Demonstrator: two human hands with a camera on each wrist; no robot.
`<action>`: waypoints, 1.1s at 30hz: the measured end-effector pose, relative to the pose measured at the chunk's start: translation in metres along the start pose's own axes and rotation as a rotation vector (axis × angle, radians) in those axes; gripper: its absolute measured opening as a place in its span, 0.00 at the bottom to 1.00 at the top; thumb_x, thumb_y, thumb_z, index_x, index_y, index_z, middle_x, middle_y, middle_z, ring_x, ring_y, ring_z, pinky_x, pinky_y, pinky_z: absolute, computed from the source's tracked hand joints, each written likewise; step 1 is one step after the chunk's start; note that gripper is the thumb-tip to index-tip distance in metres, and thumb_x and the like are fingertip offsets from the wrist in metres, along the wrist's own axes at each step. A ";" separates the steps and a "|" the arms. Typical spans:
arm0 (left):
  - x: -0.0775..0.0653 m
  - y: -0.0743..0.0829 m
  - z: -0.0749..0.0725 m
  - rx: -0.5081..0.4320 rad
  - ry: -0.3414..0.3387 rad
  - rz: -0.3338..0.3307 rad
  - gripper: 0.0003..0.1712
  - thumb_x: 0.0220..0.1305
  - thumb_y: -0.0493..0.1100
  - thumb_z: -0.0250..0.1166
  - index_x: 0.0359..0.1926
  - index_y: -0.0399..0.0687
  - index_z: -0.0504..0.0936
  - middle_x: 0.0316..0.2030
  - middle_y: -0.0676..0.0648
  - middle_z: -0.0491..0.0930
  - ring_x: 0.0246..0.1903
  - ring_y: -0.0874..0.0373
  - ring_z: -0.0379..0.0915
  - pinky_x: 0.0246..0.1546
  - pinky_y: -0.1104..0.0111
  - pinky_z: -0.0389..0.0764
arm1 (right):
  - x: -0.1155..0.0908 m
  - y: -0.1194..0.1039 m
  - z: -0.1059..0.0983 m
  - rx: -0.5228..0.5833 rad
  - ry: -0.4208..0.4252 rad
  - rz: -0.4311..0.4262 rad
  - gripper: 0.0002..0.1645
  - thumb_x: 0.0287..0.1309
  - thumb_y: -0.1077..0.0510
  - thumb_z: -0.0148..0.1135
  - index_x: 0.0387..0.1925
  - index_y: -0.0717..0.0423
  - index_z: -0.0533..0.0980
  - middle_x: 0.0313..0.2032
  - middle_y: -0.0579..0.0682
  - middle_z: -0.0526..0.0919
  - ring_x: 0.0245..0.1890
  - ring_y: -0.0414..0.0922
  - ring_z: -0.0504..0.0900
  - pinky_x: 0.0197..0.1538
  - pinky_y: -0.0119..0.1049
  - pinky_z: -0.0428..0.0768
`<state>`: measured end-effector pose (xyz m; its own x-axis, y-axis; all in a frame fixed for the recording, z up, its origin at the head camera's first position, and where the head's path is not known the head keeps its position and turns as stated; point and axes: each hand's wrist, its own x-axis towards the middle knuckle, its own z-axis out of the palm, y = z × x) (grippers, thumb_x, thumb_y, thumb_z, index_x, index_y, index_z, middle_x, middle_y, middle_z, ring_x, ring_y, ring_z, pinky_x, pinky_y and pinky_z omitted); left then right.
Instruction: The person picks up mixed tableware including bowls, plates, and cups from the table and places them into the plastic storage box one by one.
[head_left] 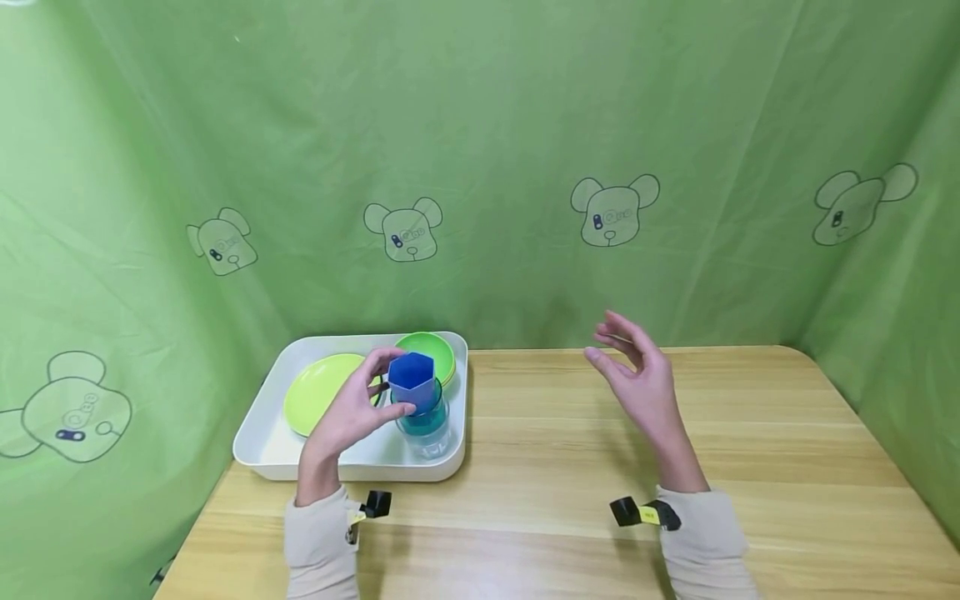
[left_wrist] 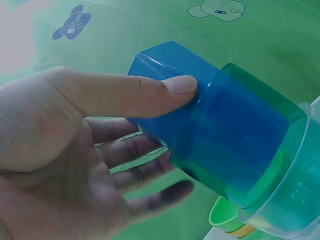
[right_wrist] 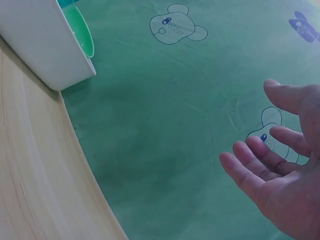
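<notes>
A blue hexagonal cup (head_left: 412,372) is in my left hand (head_left: 351,414), the thumb on its near side and the fingers round the far side. In the left wrist view the lower part of the blue cup (left_wrist: 167,65) sits inside a teal see-through cup (left_wrist: 255,82). That teal cup in turn stands in a clear cup (head_left: 431,442) at the right end of the white tray (head_left: 258,433). My right hand (head_left: 640,379) hangs in the air above the table, fingers loosely bent and apart, with nothing in it.
A yellow-green plate (head_left: 318,396) lies in the tray's left part. Stacked green bowls (head_left: 433,350) stand at its back right corner. The wooden table (head_left: 555,450) reaches to a green curtain (head_left: 510,150) behind and at both sides.
</notes>
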<state>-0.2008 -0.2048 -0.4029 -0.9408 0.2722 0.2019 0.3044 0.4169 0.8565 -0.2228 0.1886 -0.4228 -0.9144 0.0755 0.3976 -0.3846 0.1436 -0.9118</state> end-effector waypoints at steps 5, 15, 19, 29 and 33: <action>0.000 0.001 0.001 0.043 -0.026 -0.009 0.44 0.60 0.31 0.73 0.74 0.43 0.64 0.68 0.34 0.69 0.68 0.35 0.64 0.66 0.37 0.70 | 0.000 0.005 -0.002 -0.013 0.011 0.000 0.37 0.64 0.62 0.70 0.72 0.56 0.68 0.61 0.60 0.77 0.61 0.50 0.78 0.57 0.25 0.80; -0.006 -0.002 -0.001 0.047 -0.087 0.038 0.38 0.62 0.27 0.68 0.72 0.35 0.66 0.67 0.33 0.70 0.67 0.35 0.66 0.65 0.40 0.72 | 0.000 0.008 -0.003 -0.027 0.025 0.033 0.36 0.65 0.58 0.70 0.72 0.54 0.69 0.61 0.59 0.78 0.60 0.48 0.79 0.57 0.24 0.80; -0.006 -0.002 -0.001 0.016 -0.098 0.052 0.34 0.63 0.25 0.64 0.69 0.33 0.68 0.64 0.33 0.73 0.64 0.36 0.68 0.64 0.40 0.74 | 0.000 0.010 -0.003 -0.031 0.030 0.034 0.36 0.65 0.58 0.70 0.72 0.54 0.69 0.61 0.62 0.77 0.60 0.48 0.79 0.57 0.24 0.80; -0.005 -0.002 0.000 0.007 -0.099 0.054 0.32 0.65 0.27 0.64 0.69 0.32 0.68 0.63 0.33 0.73 0.63 0.37 0.69 0.64 0.40 0.73 | -0.002 0.011 -0.003 -0.032 0.016 0.035 0.36 0.66 0.58 0.69 0.73 0.57 0.68 0.61 0.62 0.77 0.60 0.52 0.79 0.57 0.24 0.80; -0.001 -0.003 -0.002 -0.017 -0.067 0.045 0.29 0.70 0.33 0.64 0.69 0.33 0.69 0.65 0.34 0.73 0.65 0.37 0.69 0.66 0.44 0.73 | -0.001 0.015 -0.002 -0.042 0.000 0.029 0.37 0.67 0.58 0.68 0.73 0.57 0.67 0.62 0.62 0.76 0.61 0.52 0.78 0.57 0.24 0.79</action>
<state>-0.2009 -0.2079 -0.4054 -0.9139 0.3481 0.2088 0.3431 0.3878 0.8555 -0.2274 0.1928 -0.4364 -0.9251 0.0801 0.3712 -0.3524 0.1829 -0.9178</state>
